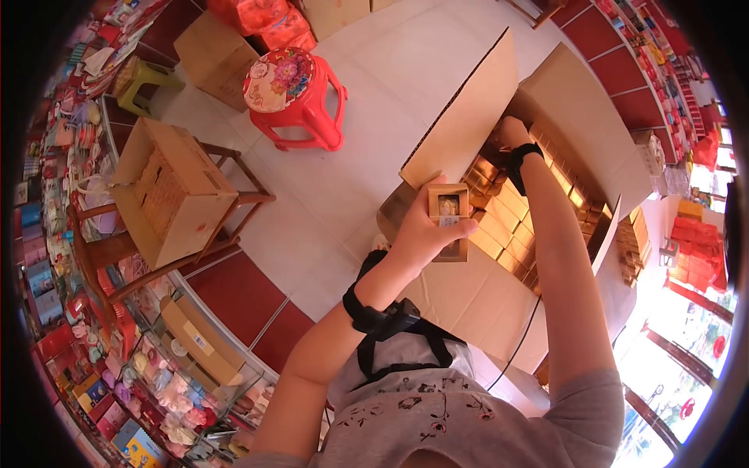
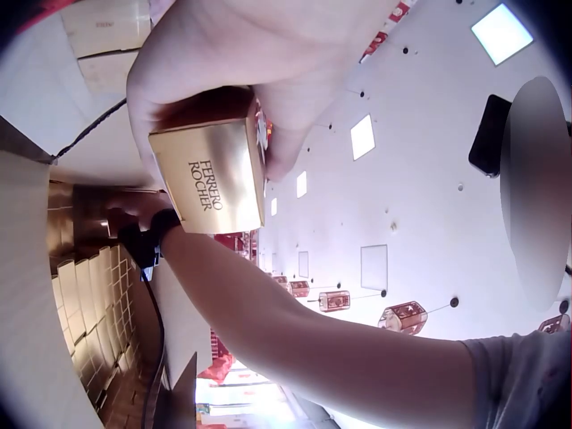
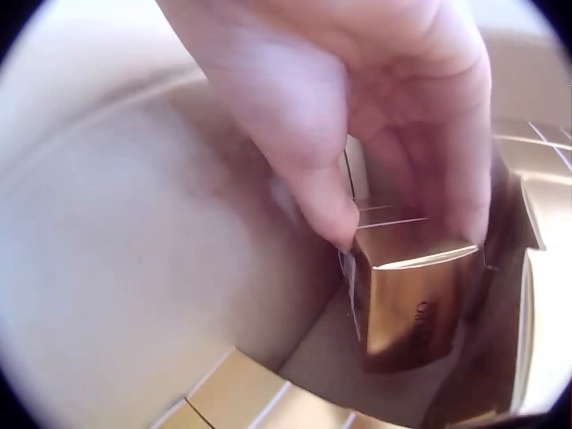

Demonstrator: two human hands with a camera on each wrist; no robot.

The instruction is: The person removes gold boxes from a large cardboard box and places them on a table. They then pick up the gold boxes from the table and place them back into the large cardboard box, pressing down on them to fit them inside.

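Grey shirt [image 1: 499,425] nearest, left grip [image 1: 425,230] clamps boxes [image 1: 449,195], elbow [image 1: 307,366] bent, while right grip [image 1: 513,134] pinches a gold box [image 3: 416,308], forearm [image 1: 558,226] extended.

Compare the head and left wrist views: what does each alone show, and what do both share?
Only the head view: the wooden chair and green stool.
Only the left wrist view: FERRERO ROCHER lettering and square ceiling lights.
Both: the left hand gripping a small gold box, and the right hand inside the large carton.
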